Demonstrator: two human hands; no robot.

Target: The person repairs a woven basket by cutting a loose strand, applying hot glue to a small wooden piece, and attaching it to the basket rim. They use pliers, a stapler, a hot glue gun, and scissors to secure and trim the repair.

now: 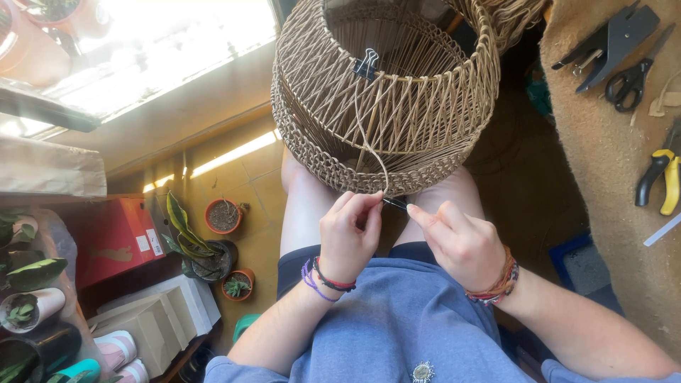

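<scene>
A large round woven wicker basket [397, 106] rests on my knees, its open mouth facing me, with a black binder clip [367, 65] on its rim. My left hand [349, 234] pinches a loose thin strand [369, 145] that runs down from the basket's side. My right hand [461, 241] grips a thin dark pointed tool [394, 203], its tip meeting the strand at my left fingertips, just below the basket's lower edge. Both wrists wear string bracelets.
At right, a brown mat [610, 163] carries black scissors [633, 79], a black cutter [610, 42] and yellow-handled pliers [661, 181]. At left stand potted plants [213, 245], a red box [113, 237], cardboard boxes [159, 315] and a bright window ledge [163, 64].
</scene>
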